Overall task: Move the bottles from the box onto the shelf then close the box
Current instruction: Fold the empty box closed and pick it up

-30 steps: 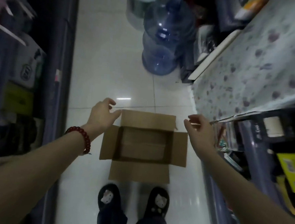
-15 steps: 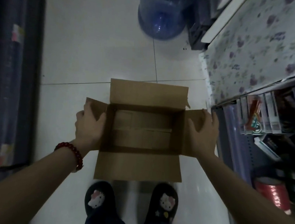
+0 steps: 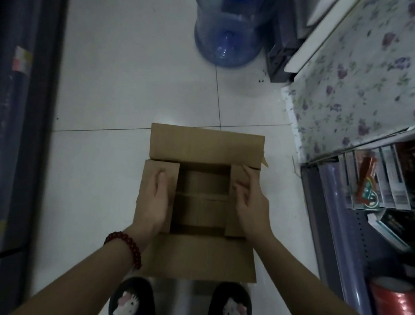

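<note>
A brown cardboard box (image 3: 206,147) sits on the white tiled floor just in front of my feet. Its inside shows only bare cardboard, with no bottles in it. The two short side flaps are folded inward over the opening. My left hand (image 3: 156,200) lies flat on the left flap, fingers together. My right hand (image 3: 251,206) presses flat on the right flap. The far and near long flaps still lie spread outward. The shelf (image 3: 359,246) runs along the right side.
A large blue water jug (image 3: 228,31) stands on the floor beyond the box. A floral-covered surface (image 3: 369,78) tops the right shelf, with packaged goods and a red roll (image 3: 399,309) below. A dark shelf unit (image 3: 12,115) lines the left. My two dark slippers (image 3: 180,308) are below the box.
My hands came down from above the box onto its side flaps and folded both flaps inward over the opening. The view dropped closer to the box.
</note>
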A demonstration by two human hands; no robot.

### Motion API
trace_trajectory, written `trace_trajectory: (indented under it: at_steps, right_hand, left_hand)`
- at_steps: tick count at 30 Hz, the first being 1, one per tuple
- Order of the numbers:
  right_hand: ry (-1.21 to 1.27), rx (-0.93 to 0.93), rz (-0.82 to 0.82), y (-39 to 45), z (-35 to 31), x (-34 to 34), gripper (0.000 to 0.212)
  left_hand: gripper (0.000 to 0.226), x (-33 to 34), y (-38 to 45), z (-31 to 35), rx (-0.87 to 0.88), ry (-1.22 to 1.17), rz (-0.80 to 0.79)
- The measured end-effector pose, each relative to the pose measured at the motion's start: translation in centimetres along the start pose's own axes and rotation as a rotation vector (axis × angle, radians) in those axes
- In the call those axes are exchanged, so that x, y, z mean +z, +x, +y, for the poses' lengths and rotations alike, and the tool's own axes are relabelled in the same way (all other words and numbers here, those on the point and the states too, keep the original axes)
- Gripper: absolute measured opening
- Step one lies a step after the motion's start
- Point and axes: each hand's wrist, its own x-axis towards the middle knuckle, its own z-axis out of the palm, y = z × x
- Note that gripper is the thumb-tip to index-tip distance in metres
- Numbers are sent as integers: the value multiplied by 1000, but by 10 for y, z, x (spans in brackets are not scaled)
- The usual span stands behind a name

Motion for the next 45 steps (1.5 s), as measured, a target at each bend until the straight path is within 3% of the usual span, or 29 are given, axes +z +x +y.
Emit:
trace_trajectory:
  at_steps: [4,7,11,14,18,21,26,29,32,36,39,45]
  right_hand:
    - [-32,11,-59,14,12,4,50]
    - [-91,-9,-16,21,8,-1,56]
    - [-207,16,75,41,-3,-15,90]
    - [-271,97,-25,66,-5,-29,125]
    - [-401,38,-226,96,-3,-34,141]
    - [-430,-48,-249,103,-3,-30,140]
    - [-697,-336,-8,97,2,-37,124]
    - [-889,-520,96,84,13,-41,92]
    - [-972,-630,84,67,25,-42,58]
    - [-853,-592,-98,35,29,-43,59]
    - [-791,-491,-143,22,20,-40,61]
    - [-639,-388,-254,3,12,-31,75]
  left_hand:
    - [64,2,14,-20,-64,-30,-15]
    - [67,1,15,-24,-75,-57,-5]
    - [66,2,14,-16,-91,-81,6]
    - [58,3,16,-9,-67,-101,66]
    - [37,6,22,-9,-65,-85,151]
    - [38,6,25,-11,-55,-72,167]
    - [47,5,24,-15,-47,-67,115]
    - [50,5,21,-15,-61,-77,62]
    - [52,1,16,-17,-57,-70,-16]
    - [42,-7,7,-21,57,67,-113]
    - [41,-14,-2,-30,163,178,-116]
    - [57,-30,-23,-48,153,148,-165]
